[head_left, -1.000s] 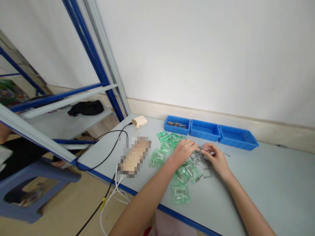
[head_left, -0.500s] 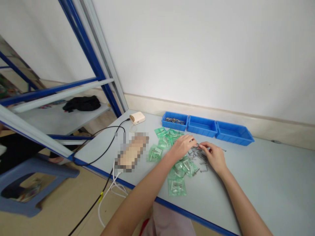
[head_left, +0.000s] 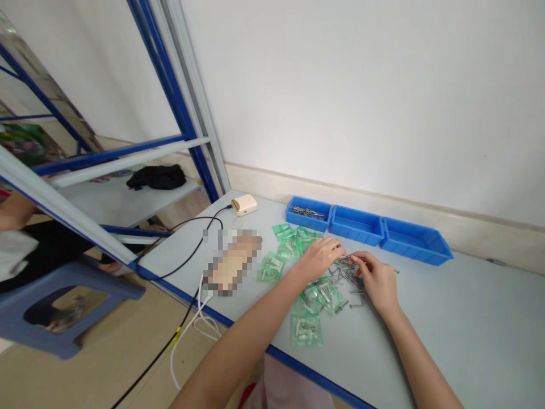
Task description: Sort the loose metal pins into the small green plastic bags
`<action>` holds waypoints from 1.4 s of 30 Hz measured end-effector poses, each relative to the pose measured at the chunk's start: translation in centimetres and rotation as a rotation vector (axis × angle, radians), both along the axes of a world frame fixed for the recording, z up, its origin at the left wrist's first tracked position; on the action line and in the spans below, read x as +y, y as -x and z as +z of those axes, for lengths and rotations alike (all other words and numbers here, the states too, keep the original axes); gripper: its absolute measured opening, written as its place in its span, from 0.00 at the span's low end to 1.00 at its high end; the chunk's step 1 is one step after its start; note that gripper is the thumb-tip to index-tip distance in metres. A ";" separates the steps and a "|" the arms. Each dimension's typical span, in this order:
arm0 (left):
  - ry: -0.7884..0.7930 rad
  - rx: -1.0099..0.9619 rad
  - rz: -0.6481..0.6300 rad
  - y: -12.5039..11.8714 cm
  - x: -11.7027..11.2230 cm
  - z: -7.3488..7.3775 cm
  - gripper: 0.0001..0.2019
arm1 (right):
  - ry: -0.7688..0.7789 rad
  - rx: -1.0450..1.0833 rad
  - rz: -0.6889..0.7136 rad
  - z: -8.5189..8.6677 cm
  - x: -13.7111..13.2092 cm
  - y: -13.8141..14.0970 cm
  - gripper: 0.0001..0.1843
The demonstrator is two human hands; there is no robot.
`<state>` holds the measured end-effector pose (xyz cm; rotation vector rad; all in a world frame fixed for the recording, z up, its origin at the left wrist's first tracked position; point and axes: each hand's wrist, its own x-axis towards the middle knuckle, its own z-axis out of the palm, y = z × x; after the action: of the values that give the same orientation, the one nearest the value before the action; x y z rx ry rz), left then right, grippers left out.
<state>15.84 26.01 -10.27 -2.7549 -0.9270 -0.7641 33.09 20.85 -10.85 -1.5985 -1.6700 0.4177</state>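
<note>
Both hands rest over a loose pile of small metal screws (head_left: 346,277) on the grey table (head_left: 447,318). My left hand (head_left: 318,257) has its fingers curled and pinched at the pile's left side. My right hand (head_left: 376,278) is curled too, its fingertips pinching at the same spot; what either pinch holds is too small to name. Several small green plastic bags (head_left: 305,328) with screws inside lie spread under and to the left of my left forearm.
Three blue bins (head_left: 360,224) line the back of the table; the left one (head_left: 307,212) holds metal parts. A cream device (head_left: 244,204) with a black cable, white cables and a blurred object (head_left: 232,268) lie at left. A blue metal rack (head_left: 179,119) and blue stool (head_left: 63,307) stand further left.
The view has shifted a little. Both hands stay over the screw pile, fingertips close together, with only slight finger movement.
</note>
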 end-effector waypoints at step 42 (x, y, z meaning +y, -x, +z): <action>0.251 -0.334 0.391 1.3 0.2 1.0 0.23 | -0.073 -0.237 -0.081 7.0 11.8 2.9 0.26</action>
<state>14.50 26.17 -9.23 -2.5467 -1.6679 -1.1124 30.17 32.63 -3.82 -1.7074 -1.7655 0.1284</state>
